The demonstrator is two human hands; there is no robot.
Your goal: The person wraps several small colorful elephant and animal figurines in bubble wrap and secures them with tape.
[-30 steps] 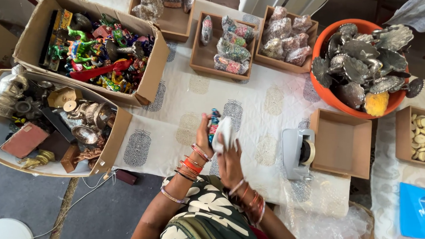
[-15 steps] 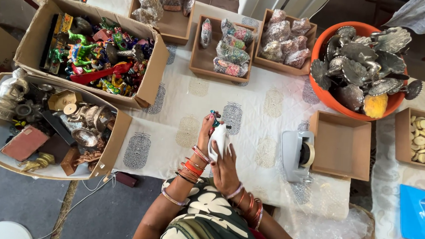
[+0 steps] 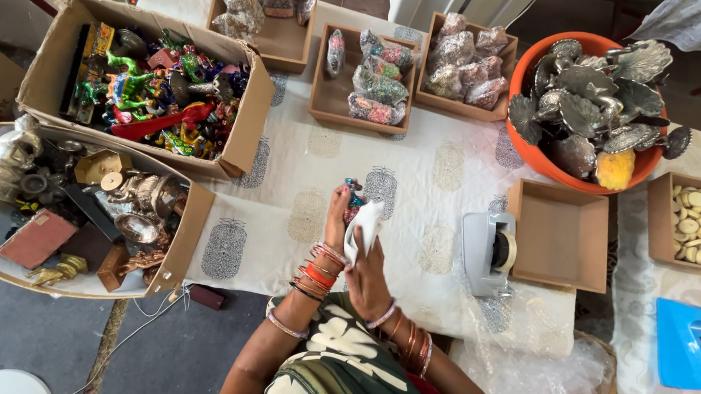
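Upright figurine (image 3: 353,195) between hands (image 3: 354,241)

Stacked red, orange and silver bangles on both wrists; green garment with white leaf print.

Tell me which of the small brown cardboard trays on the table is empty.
The square brown cardboard tray right of the grey tape dispenser. Its floor is bare; the trays along the far edge hold wrapped items, and the far-right tray holds pale discs.
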